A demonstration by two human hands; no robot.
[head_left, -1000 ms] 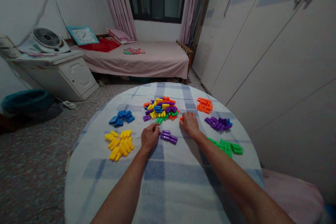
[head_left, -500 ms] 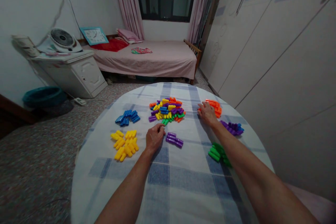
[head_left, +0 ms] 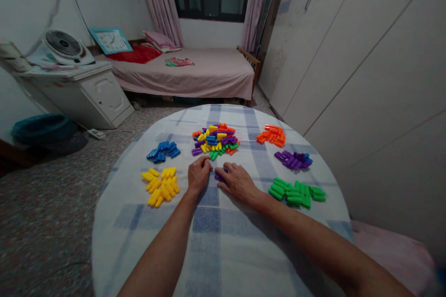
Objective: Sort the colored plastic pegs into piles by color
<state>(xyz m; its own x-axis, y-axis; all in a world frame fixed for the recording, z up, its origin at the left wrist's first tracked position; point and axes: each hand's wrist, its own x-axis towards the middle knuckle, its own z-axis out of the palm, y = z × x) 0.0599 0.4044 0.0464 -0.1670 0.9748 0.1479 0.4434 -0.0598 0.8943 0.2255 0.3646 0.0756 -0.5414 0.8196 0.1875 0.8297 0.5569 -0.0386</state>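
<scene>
My right hand (head_left: 240,183) is over the loose purple plastic pieces (head_left: 219,176) near the middle of the table, its fingers bent down around them and partly covering them. Just left of it, my left hand (head_left: 199,175) rests on the cloth with fingers curled together; whatever they may pinch is too small to make out. Directly beyond both hands lies a mixed heap of colourful pieces (head_left: 218,138), with green ones at its near edge.
Sorted piles surround the hands: blue pieces (head_left: 163,151) and yellow pieces (head_left: 161,186) at left, orange pieces (head_left: 272,136), purple pieces with some blue (head_left: 293,159) and green pieces (head_left: 298,193) at right. They lie on a round table with a checked cloth (head_left: 205,260). A bed (head_left: 209,69) stands beyond.
My right hand has come back from the orange pile to the loose purple pieces in the middle. My left hand has stayed nearly in place. The view has shifted slightly.
</scene>
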